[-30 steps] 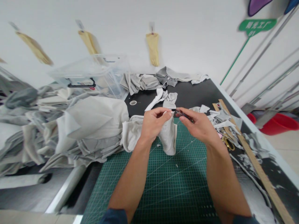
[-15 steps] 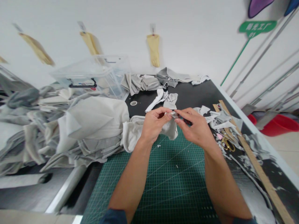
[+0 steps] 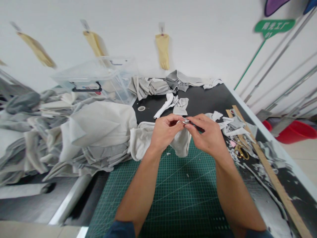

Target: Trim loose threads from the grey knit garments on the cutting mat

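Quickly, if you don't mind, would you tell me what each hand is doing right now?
Left hand: closed, pinching the top of the pale grey fabric piece.
Right hand: closed on a small dark metal tool at the same fabric edge.

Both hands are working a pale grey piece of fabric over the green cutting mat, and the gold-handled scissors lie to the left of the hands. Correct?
Not quite. In the head view the gold-handled scissors lie to the right of the hands, beside the wooden ruler; the rest holds.
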`<state>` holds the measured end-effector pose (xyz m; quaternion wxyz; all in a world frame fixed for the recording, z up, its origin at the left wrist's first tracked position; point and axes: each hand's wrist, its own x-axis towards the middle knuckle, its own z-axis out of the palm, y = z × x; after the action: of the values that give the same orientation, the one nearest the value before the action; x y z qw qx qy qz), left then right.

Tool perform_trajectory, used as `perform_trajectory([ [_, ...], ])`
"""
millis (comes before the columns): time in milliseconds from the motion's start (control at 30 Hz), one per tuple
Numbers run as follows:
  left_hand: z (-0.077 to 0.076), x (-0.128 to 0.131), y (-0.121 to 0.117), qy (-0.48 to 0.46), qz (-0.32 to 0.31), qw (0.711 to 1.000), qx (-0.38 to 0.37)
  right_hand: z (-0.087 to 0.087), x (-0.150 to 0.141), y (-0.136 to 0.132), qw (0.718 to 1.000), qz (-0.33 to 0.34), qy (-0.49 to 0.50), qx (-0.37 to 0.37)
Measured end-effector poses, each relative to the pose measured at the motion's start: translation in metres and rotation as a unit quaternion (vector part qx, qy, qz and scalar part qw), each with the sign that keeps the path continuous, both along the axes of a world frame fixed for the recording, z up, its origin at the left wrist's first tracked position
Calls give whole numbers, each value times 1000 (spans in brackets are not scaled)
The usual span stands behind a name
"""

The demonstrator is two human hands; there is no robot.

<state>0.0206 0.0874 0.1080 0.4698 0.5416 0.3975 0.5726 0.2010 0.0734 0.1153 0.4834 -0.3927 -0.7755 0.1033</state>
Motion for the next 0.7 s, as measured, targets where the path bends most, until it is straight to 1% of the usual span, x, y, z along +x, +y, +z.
perform_trajectory([
  [200,0,2,0,0,13,1000,-14,-3,0,2,1000,4,-4,6],
  [467,-1,2,0,0,11,1000,-22,-11,1,9,1000,6,0,10],
  [700,1,4,-2,4,14,1000,-19,-12,1,10,1000,13,6,8],
])
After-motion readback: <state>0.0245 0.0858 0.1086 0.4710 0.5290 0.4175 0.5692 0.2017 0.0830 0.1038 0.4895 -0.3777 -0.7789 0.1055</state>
